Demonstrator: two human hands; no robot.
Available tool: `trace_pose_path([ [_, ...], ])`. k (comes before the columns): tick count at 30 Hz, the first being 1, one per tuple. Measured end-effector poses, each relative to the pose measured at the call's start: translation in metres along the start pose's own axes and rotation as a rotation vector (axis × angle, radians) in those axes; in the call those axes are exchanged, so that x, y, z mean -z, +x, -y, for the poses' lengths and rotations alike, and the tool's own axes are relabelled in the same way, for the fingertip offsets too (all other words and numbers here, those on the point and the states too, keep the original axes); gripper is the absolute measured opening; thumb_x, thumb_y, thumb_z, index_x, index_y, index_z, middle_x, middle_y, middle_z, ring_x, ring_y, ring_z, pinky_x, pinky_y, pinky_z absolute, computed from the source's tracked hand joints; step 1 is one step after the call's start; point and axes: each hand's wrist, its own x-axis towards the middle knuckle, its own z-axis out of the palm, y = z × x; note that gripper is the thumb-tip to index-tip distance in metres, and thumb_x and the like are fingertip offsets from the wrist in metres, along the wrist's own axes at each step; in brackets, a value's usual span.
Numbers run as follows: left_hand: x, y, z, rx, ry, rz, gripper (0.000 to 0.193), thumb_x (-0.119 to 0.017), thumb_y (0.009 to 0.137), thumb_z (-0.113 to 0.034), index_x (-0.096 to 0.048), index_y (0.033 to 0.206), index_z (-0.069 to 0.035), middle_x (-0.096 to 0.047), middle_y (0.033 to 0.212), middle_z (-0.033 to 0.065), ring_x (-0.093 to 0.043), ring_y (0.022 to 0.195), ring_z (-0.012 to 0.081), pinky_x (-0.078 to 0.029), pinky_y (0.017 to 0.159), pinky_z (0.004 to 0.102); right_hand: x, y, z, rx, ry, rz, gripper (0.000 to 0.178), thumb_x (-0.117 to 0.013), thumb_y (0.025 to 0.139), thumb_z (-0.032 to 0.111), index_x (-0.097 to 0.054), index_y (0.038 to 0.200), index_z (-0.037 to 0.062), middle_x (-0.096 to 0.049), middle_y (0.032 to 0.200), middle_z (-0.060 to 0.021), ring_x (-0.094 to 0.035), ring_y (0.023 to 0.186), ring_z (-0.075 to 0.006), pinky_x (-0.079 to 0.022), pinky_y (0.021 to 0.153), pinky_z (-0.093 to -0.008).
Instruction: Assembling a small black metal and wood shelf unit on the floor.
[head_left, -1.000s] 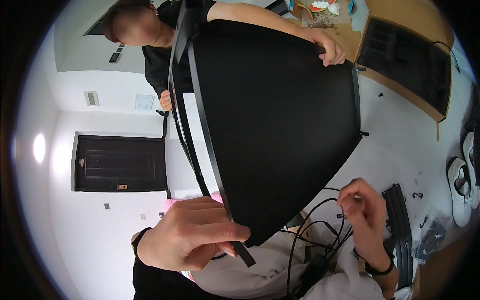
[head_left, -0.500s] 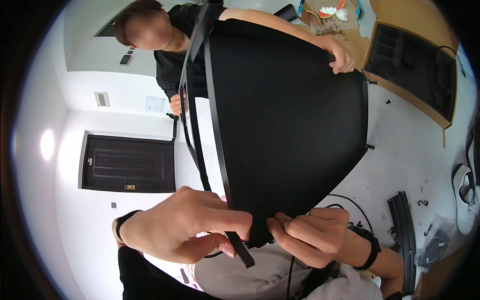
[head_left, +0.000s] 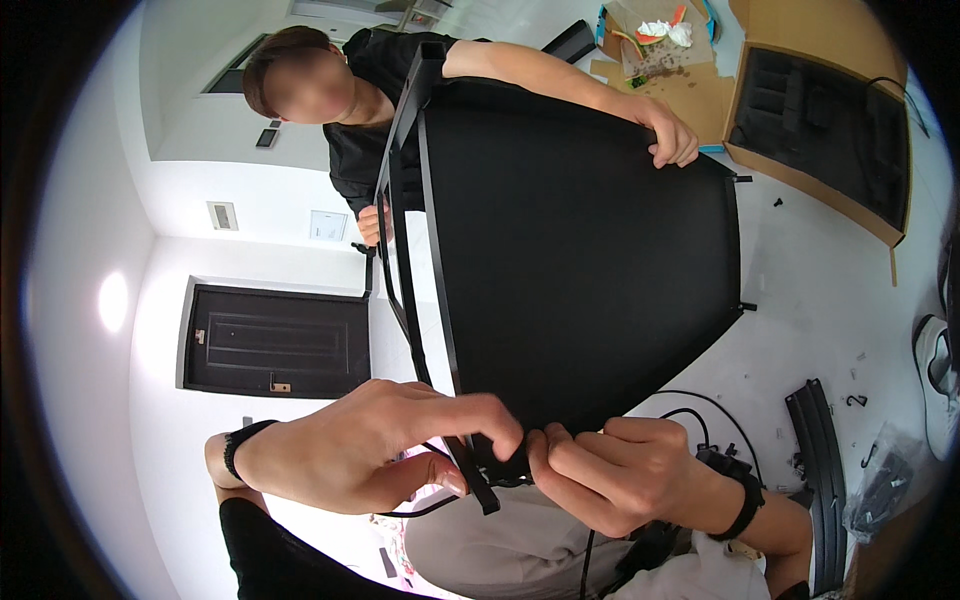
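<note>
A large black panel (head_left: 590, 260) with a metal frame along its left side stands in front of me, its near corner between my hands. My left hand (head_left: 390, 440) is closed round the lower end of the black frame bar (head_left: 484, 495), thumb on one side and bent index finger reaching over to the panel's corner. My right hand (head_left: 615, 475) has its fingers curled and pressed at the panel's near edge; whatever its fingertips pinch is hidden. Across from me, another person's hand (head_left: 672, 138) holds the far edge, and their other hand (head_left: 372, 222) is on the frame.
At the upper right lies an open cardboard box (head_left: 880, 230) with black foam inside. Fruit rinds and tissue lie on cardboard (head_left: 690, 85). On the floor at right are black strips (head_left: 815, 480), a plastic bag of parts (head_left: 885, 485), a white shoe (head_left: 932, 375) and loose cables (head_left: 735, 430).
My left index finger has shifted right, onto the panel's corner and closer to my right hand. The panel sits slightly lower in view. My right hand stays at the edge.
</note>
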Motion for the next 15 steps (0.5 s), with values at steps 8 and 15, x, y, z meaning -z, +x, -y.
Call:
trace_pose_path([
  [8, -0.006, -0.005, -0.004, 0.019, 0.0, 0.025, 0.034, -0.06, 0.081, 0.016, -0.059, 0.108, -0.005, -0.067, 0.093, 0.0116, -0.069, 0.083, 0.0256, -0.051, 0.068, 0.0377, -0.012, -0.002, 0.007, -0.005, -0.013, -0.114, 0.009, -0.068, 0.069, 0.006, -0.07, 0.077, 0.0031, -0.062, 0.074, -0.0013, -0.047, 0.046, -0.0025, -0.031, 0.042, -0.0169],
  [15, -0.005, -0.008, -0.005, 0.108, 0.038, 0.02, 0.032, -0.06, 0.083, 0.016, -0.067, 0.108, -0.003, -0.07, 0.098, 0.0122, -0.073, 0.083, 0.0225, -0.059, 0.068, 0.0312, -0.01, -0.001, 0.013, -0.065, 0.0, -0.039, 0.009, -0.065, 0.085, 0.008, -0.071, 0.082, 0.0017, -0.061, 0.073, -0.0029, -0.053, 0.05, -0.0049, -0.038, 0.046, -0.0167],
])
